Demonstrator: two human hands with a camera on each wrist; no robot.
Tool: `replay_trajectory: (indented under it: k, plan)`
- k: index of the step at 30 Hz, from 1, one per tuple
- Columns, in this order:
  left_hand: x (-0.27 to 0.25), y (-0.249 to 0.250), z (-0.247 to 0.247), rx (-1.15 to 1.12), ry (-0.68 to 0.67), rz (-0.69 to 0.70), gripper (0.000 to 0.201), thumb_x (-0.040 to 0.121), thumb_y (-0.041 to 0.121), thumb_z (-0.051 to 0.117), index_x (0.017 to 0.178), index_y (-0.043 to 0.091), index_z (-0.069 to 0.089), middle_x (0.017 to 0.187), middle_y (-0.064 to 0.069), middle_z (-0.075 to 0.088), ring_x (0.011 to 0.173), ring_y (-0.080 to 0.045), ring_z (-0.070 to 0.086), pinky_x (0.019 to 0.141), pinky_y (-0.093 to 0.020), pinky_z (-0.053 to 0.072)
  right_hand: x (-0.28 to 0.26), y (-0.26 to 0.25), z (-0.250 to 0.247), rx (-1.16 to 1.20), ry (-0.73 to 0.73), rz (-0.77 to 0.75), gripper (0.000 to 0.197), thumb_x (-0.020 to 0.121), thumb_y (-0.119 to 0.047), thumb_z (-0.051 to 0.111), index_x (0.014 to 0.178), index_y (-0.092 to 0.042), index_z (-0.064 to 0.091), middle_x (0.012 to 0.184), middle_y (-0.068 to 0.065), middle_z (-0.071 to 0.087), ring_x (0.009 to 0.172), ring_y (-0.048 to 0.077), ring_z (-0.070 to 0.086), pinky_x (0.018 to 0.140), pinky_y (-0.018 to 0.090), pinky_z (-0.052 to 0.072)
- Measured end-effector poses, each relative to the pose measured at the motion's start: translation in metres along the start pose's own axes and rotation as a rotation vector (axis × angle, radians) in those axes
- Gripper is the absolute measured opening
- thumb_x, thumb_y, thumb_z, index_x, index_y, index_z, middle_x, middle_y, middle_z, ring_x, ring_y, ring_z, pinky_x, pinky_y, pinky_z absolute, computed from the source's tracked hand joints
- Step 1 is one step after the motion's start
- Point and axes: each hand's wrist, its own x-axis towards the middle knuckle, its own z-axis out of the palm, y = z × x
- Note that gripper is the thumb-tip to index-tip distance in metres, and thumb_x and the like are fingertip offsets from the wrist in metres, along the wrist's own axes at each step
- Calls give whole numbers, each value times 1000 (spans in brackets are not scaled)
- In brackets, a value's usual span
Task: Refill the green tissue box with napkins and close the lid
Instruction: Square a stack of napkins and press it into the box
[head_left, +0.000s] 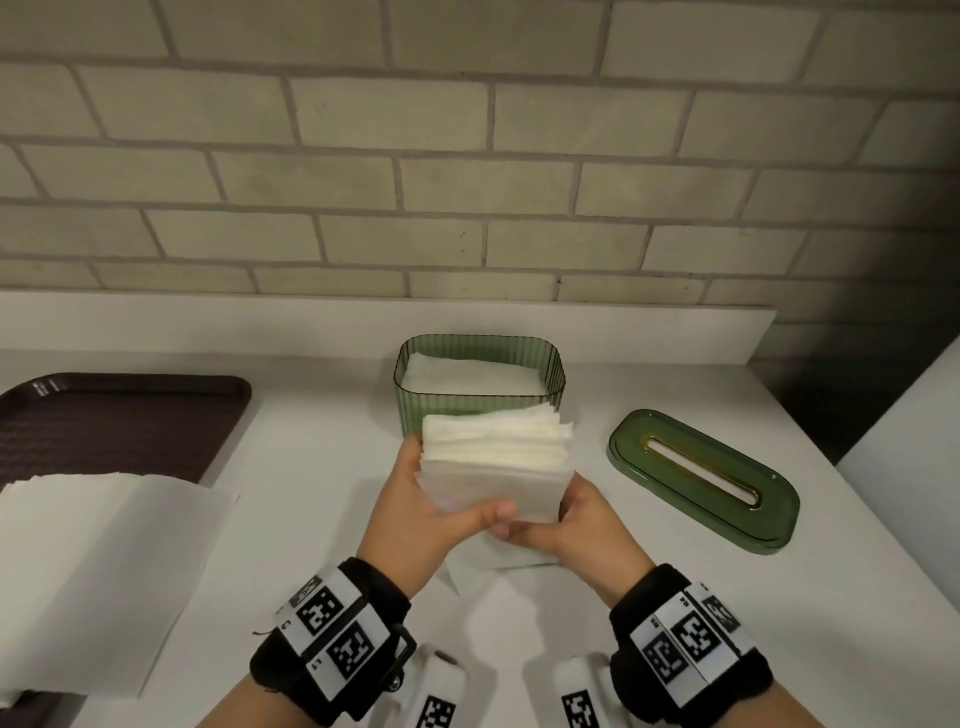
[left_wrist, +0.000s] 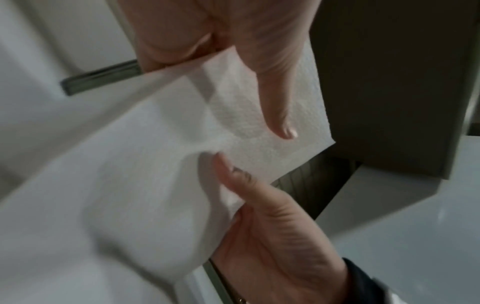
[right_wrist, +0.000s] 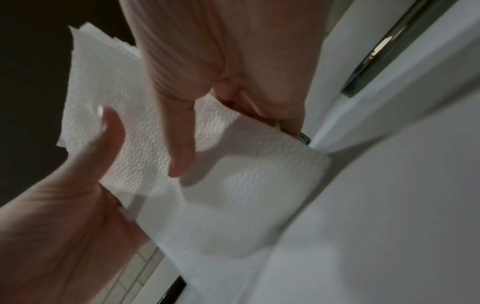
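Note:
The green ribbed tissue box (head_left: 557, 382) stands open near the back of the white counter, with white napkins (head_left: 467, 374) lying inside. Just in front of it, above the counter, both hands hold a thick stack of white napkins (head_left: 498, 460). My left hand (head_left: 421, 493) grips its left side, thumb across the near face. My right hand (head_left: 576, 514) grips its right near corner. The left wrist view shows the stack (left_wrist: 262, 144) pinched by thumbs; so does the right wrist view (right_wrist: 155, 144). The green slotted lid (head_left: 701, 478) lies flat to the right of the box.
A dark brown tray (head_left: 119, 415) sits at the left. Loose white napkin sheets (head_left: 93, 545) overlap its front edge. One more sheet (head_left: 498, 569) lies on the counter under my hands. A brick wall backs the counter, and the counter's right edge runs just past the lid.

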Motion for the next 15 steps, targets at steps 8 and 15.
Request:
replay_trajectory:
  k: [8,15]
  plan:
    - [6,-7,1,45,51,-73,68,57,31,85,118,10,61,107,-2,73,103,-16,68,89,-30,55,2,-7,4,-39,2,1,49,73,-3,78,118,-10,59,107,-1,71,99,10,68,77,15,52]
    - [15,25,-9,-478,82,-225,48,76,20,67,121,9,58,115,-9,70,104,-23,68,73,-33,59,-1,-17,-7,371,28,96,67,52,-14,89,111,-12,57,102,8,71,91,22,69,80,31,55]
